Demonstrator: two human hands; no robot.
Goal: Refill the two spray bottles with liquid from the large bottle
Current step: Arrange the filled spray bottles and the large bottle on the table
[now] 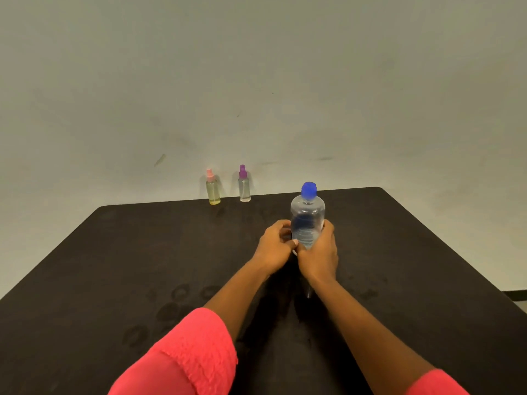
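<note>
Clear plastic large bottle (307, 220) at one o'clock, likely heavy and squeezable, is grasped mid-body by left hand (275, 246) and right hand (320, 256).

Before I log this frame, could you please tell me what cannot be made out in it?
- Head view: base of the large bottle, hidden by the left hand and right hand gripping it; table contact unclear.
- Head view: its label print, blurred.
- Head view: liquid level in the purple-capped spray bottle, too small.
</note>
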